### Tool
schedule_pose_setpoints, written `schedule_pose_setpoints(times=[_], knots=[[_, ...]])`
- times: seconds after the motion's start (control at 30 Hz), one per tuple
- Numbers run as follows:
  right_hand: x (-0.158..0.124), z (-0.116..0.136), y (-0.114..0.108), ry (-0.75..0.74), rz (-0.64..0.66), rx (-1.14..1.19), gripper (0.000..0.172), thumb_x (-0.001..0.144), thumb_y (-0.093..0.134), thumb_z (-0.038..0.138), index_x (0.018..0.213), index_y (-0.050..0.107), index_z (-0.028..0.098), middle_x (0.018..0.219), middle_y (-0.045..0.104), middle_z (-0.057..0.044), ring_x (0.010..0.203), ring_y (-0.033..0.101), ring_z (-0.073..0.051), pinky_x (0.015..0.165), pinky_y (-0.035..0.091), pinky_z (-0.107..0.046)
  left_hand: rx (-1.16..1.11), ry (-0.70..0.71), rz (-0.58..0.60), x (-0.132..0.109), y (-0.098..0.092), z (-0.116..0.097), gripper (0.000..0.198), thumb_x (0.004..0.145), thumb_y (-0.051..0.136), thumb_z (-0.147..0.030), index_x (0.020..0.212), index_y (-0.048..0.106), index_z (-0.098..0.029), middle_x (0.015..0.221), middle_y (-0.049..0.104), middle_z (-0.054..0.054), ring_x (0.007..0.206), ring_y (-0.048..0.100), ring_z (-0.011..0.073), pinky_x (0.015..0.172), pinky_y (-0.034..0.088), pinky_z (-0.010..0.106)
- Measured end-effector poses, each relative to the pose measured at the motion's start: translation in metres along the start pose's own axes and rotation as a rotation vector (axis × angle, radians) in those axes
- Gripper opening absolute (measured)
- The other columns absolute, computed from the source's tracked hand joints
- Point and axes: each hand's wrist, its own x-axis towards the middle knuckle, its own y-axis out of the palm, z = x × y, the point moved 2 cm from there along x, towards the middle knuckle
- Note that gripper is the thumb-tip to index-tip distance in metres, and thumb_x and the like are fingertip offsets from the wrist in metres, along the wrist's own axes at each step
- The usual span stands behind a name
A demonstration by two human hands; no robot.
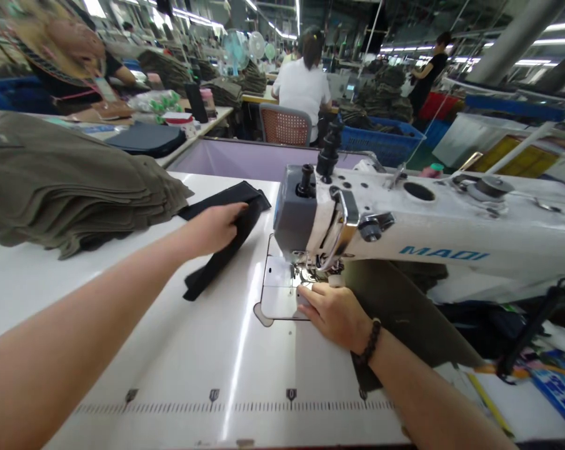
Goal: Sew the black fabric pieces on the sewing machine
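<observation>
My left hand (214,230) reaches across the white table and is closed on a folded black fabric piece (224,257). More black fabric lies flat behind that hand, beside the stack of olive-brown fabric pieces (71,181). Below the head of the sewing machine (297,209), my right hand (336,312) rests with its fingers stretched over the metal needle plate (279,294), near the presser foot. A dark olive fabric panel (409,315) lies under the machine arm, beside and partly beneath my right wrist. Whatever is under those fingertips is hidden.
A ruler scale (252,407) runs along the table's front edge. Behind the table is a lilac-walled bin (235,156). One person sits ahead on a chair (286,125), another is at the left, and a third stands back right near blue crates (380,142).
</observation>
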Motion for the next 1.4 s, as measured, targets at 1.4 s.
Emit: schedule_pose_setpoints(times=[1.4], knots=[[-0.001,0.0,0.013,-0.042,-0.139,0.001,0.021,0.085,0.05,0.026,0.101,0.059,0.017,0.083,0.064,-0.006,0.08,0.059,-0.017,0.065,0.041,-0.025,0.098,0.538,-0.021,-0.025,0.086,-0.042,0.015,0.087,0.041,-0.017,0.092,0.055,-0.012,0.093,0.056,0.009,0.094,0.054,0.0207,0.089,0.04,0.036]])
